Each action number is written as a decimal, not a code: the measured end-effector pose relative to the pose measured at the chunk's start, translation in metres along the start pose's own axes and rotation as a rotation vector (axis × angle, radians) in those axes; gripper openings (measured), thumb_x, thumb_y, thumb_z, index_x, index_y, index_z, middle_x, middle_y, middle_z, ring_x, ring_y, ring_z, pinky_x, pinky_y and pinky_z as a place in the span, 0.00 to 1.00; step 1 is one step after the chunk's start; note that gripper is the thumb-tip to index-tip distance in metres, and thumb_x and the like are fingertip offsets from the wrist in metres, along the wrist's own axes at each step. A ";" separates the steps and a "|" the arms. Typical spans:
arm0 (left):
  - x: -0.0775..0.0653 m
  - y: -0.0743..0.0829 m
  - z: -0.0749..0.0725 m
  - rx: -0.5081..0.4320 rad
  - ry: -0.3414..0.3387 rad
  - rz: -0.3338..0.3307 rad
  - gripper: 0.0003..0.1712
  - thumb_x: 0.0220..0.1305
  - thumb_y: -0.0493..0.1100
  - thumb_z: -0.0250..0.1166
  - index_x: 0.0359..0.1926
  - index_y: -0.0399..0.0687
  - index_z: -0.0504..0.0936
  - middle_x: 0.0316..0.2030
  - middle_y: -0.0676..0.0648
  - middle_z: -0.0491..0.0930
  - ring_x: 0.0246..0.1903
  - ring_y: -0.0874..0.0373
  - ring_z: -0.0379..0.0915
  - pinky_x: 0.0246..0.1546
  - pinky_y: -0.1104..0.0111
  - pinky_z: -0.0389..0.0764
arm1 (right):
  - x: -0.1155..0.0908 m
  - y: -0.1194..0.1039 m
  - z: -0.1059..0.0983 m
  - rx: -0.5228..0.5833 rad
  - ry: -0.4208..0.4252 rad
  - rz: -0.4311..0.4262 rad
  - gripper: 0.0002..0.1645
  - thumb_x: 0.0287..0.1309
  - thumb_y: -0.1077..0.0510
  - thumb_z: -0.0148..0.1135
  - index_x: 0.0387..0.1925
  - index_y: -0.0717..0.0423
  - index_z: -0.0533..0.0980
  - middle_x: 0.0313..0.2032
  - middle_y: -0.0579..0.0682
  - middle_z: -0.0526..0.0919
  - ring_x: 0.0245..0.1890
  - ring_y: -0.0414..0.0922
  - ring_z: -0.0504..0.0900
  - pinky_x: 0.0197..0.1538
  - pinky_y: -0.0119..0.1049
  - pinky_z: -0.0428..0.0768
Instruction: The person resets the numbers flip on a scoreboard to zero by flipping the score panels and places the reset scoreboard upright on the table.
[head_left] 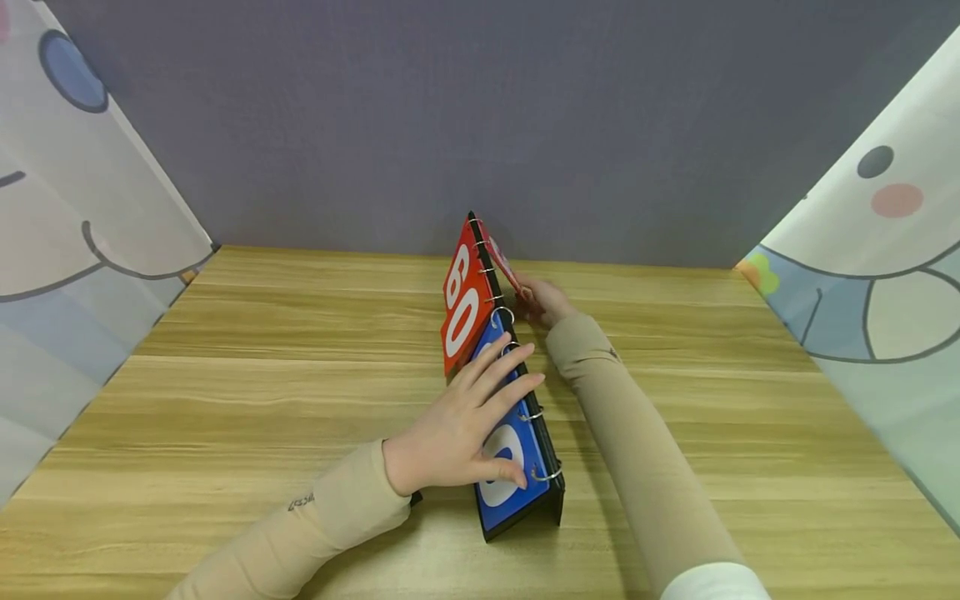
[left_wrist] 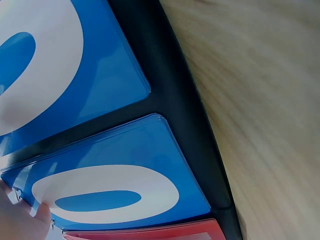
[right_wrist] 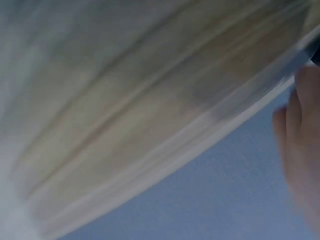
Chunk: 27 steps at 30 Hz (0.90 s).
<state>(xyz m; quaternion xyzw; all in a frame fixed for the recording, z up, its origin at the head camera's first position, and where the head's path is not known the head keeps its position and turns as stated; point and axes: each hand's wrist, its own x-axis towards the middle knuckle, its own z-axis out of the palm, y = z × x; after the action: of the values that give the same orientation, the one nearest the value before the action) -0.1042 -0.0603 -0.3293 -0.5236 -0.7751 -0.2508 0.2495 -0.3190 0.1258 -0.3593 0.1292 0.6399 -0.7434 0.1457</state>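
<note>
A flip scoreboard (head_left: 551,467) with a black stand stands tent-like on the table, its ringed spine running away from me. On its left side hang red number cards (head_left: 462,312) and, nearer me, blue number cards (head_left: 510,492) showing white zeros, also large in the left wrist view. My left hand (head_left: 465,425) rests across the blue cards with its fingers spread towards the spine rings. On the far right side, my right hand (head_left: 547,302) pinches the lower edge of a flipped red card (head_left: 500,257). In the right wrist view the curled fingers are blurred and the card is hidden.
The wooden table (head_left: 225,367) surrounds the scoreboard. A grey-blue panel (head_left: 480,117) rises along its back edge. Cartoon-printed panels (head_left: 885,275) stand at the left and right sides.
</note>
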 end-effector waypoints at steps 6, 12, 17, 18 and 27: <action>0.000 0.000 0.000 -0.002 0.000 0.000 0.51 0.59 0.75 0.32 0.70 0.44 0.51 0.71 0.37 0.48 0.71 0.35 0.41 0.69 0.49 0.47 | -0.038 -0.022 0.016 0.084 0.322 -0.104 0.21 0.58 0.57 0.62 0.53 0.57 0.73 0.34 0.46 0.76 0.24 0.36 0.71 0.29 0.25 0.71; 0.000 0.000 0.000 -0.002 -0.008 -0.005 0.51 0.58 0.75 0.32 0.70 0.44 0.52 0.71 0.37 0.48 0.72 0.38 0.38 0.69 0.49 0.46 | -0.050 -0.025 0.025 0.027 0.374 -0.187 0.28 0.61 0.58 0.58 0.62 0.60 0.70 0.57 0.57 0.74 0.47 0.43 0.77 0.46 0.28 0.79; 0.000 0.001 0.000 -0.003 -0.007 -0.007 0.50 0.59 0.75 0.32 0.70 0.44 0.52 0.71 0.37 0.48 0.72 0.38 0.38 0.69 0.49 0.47 | -0.048 -0.021 0.026 -0.061 0.360 -0.254 0.28 0.62 0.60 0.56 0.64 0.57 0.67 0.60 0.59 0.73 0.49 0.45 0.76 0.33 0.21 0.77; 0.000 0.001 0.000 -0.003 -0.006 -0.006 0.50 0.59 0.75 0.32 0.70 0.43 0.52 0.71 0.37 0.49 0.72 0.38 0.39 0.69 0.49 0.47 | -0.048 -0.020 0.026 -0.072 0.361 -0.259 0.28 0.62 0.59 0.56 0.65 0.56 0.67 0.60 0.58 0.73 0.49 0.44 0.76 0.33 0.21 0.77; 0.000 0.000 -0.001 -0.003 -0.016 -0.013 0.51 0.58 0.75 0.33 0.69 0.43 0.53 0.71 0.38 0.48 0.72 0.38 0.38 0.69 0.49 0.47 | -0.003 -0.003 -0.002 0.071 0.251 -0.356 0.25 0.56 0.54 0.64 0.57 0.50 0.76 0.53 0.48 0.79 0.47 0.38 0.77 0.48 0.30 0.76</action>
<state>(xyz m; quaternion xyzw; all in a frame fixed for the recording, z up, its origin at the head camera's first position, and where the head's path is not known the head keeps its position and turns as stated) -0.1038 -0.0605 -0.3286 -0.5209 -0.7800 -0.2495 0.2408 -0.3175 0.1281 -0.3555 0.1107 0.6391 -0.7576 -0.0731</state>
